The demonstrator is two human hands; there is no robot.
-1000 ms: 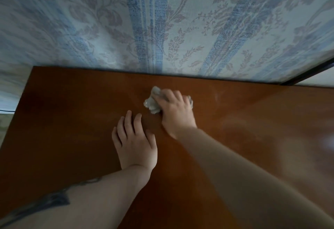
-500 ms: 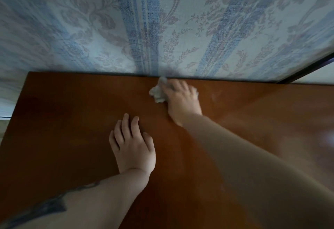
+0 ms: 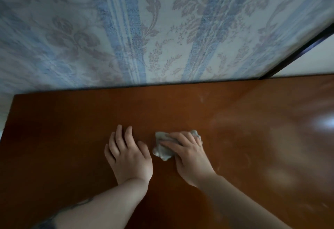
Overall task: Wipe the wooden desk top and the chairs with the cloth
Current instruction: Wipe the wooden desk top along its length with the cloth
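Observation:
The glossy brown wooden desk top (image 3: 59,138) fills the lower half of the view. My right hand (image 3: 189,156) presses a crumpled pale grey cloth (image 3: 162,151) onto the desk near its middle, fingers bunched over it. Part of the cloth sticks out to the left of the fingers and a bit behind them. My left hand (image 3: 128,156) lies flat on the wood just left of the cloth, fingers slightly apart, holding nothing. No chair is in view.
A wall with blue-striped floral wallpaper (image 3: 162,29) rises right behind the desk's far edge. A dark frame strip (image 3: 296,47) runs diagonally at the upper right. The desk's left edge (image 3: 8,120) is in view. Glare shines on the right side.
My right hand has pulled the cloth back from the far edge by the wall toward the middle of the desk. My left hand stays flat in the same spot.

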